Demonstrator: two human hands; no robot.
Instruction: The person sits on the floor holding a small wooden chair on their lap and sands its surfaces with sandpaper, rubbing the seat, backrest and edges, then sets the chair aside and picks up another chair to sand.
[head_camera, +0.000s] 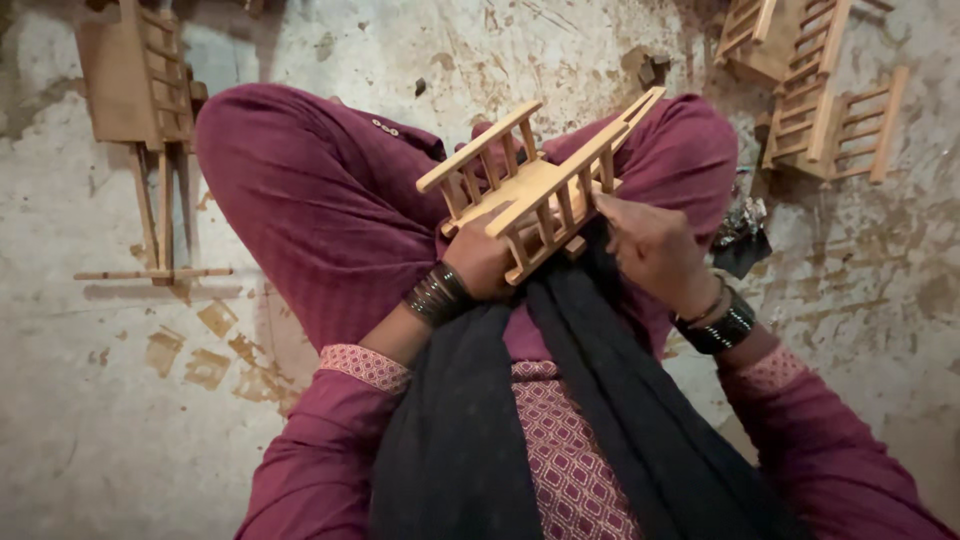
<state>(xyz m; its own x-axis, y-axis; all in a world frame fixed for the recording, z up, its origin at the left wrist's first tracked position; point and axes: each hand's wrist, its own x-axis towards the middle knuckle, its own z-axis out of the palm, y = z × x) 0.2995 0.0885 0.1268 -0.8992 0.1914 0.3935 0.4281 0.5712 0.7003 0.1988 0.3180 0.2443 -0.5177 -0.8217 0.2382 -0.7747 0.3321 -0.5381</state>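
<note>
Concrete floor (120, 420); left hand (480, 262), right hand (650, 245) grip wooden toy cart (535, 185).

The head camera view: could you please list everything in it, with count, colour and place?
Small wooden railed frame: one, light tan, held over the lap between both hands.
Wooden piece on legs: one, brown, on the floor at upper left.
Pile of railed frames: several, exact count unclear, light tan, on the floor at upper right.
Dark crumpled object: one, black, on the floor beside the right knee.
Floor: grey, stained concrete.
Scarf: one, black, hanging down the chest.
Clothing: maroon, legs crossed.
Bangles: dark, on both wrists.
Left hand: grips the frame from below.
Right hand: fingers on the frame's near side.
</note>
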